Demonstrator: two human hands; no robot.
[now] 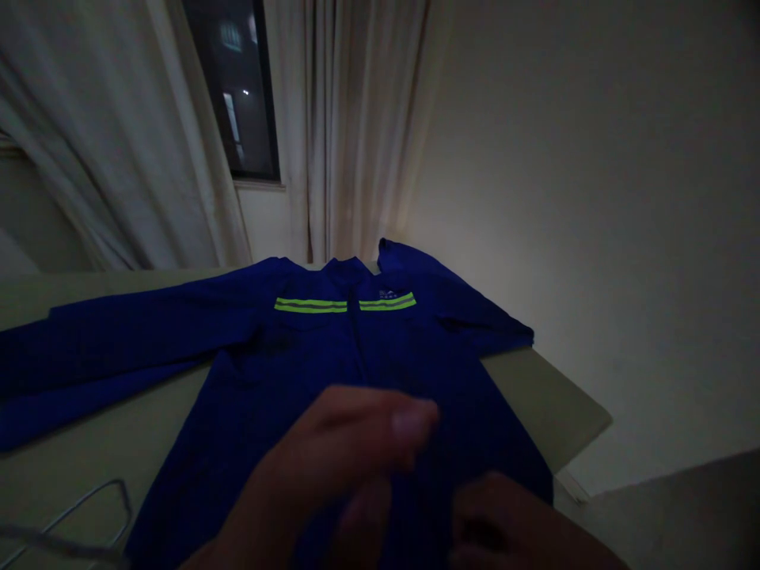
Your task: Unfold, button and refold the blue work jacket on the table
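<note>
A dark blue work jacket (409,356) lies spread out, front side up, its collar toward the window wall. Yellow-green reflective strips (312,305) cross its chest, with a small pale logo above the right-hand strip. One sleeve stretches out to the left; the other lies folded at the right. My left hand (332,459) hovers blurred over the lower front, fingers bent, with a gap between them and the thumb; nothing shows in it. Low at the right is my right hand (511,522), curled and smeared, partly cut off by the frame. Whether it grips the cloth is hidden.
Beneath the jacket is a pale greenish tabletop (546,396) whose corner points right. A thin white cable (83,503) loops at the lower left. Light curtains (368,119) hang around a dark window (237,95) behind. A plain wall (606,222) stands at the right.
</note>
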